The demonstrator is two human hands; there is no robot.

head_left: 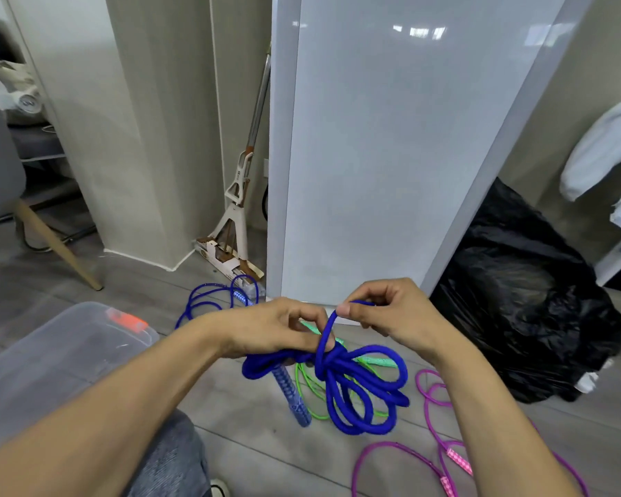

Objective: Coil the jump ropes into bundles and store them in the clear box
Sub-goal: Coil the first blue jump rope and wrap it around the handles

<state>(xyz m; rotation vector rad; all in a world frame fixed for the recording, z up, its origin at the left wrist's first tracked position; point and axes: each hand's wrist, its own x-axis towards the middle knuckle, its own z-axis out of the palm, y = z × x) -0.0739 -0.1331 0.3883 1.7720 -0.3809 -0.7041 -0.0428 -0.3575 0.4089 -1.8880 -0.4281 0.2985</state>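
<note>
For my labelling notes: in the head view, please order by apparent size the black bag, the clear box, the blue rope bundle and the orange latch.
1. black bag
2. clear box, cut off by the frame edge, so unsure against the bag
3. blue rope bundle
4. orange latch

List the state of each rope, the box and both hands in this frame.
blue jump rope, coiled into loops, held off the floor, one strand looped round its middle.
left hand, grips the coil's middle.
right hand, pinches the wrapping strand.
second blue rope, loose on the floor.
green jump rope, loose on the floor.
purple jump rope, loose on the floor.
clear box, lid on.
</note>
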